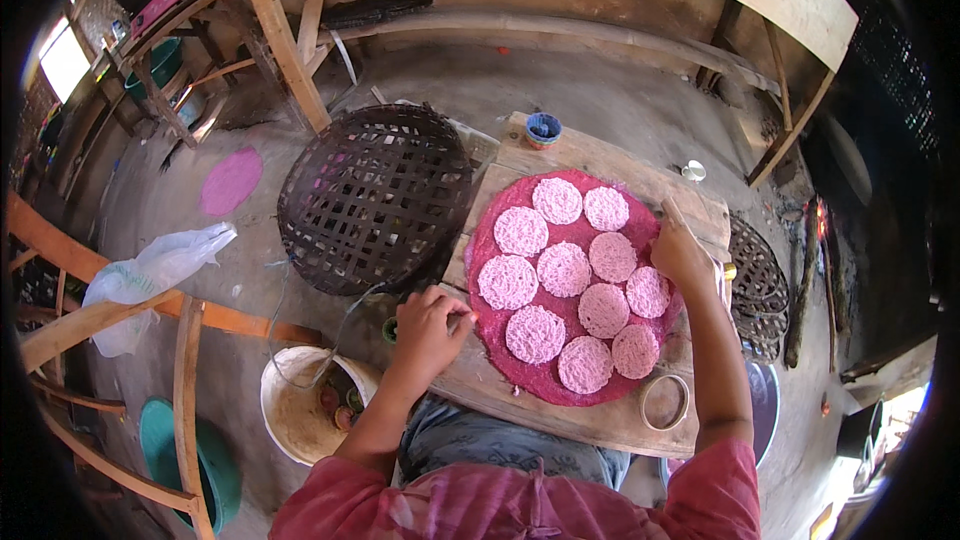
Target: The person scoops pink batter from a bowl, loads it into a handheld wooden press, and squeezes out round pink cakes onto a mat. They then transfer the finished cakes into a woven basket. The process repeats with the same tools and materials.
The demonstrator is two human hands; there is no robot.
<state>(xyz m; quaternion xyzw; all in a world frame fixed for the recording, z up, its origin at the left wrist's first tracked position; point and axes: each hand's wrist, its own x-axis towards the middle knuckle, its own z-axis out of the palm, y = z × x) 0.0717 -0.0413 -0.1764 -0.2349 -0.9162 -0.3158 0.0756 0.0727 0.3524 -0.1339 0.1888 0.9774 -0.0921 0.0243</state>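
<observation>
Pink sheet (520, 365) with pressed discs (564, 269) covers the wooden board (600, 418); left hand (428, 328), fingers curled, pinches its near-left edge, while right hand (680, 252) lies curled at the far-right edge, grip unclear.

Wooden board (560, 410) nearly filled by the dark pink sheet (500, 335) with its eleven pale discs (564, 269) — gaps between discs narrow. Bare wood at the near edge, broken by a ring (665, 402) near the right corner. Far edge: small blue cup (543, 129) at the corner. Left side blocked by the woven basket (375, 198) (touching the board). White bucket (300, 405) low left.
</observation>
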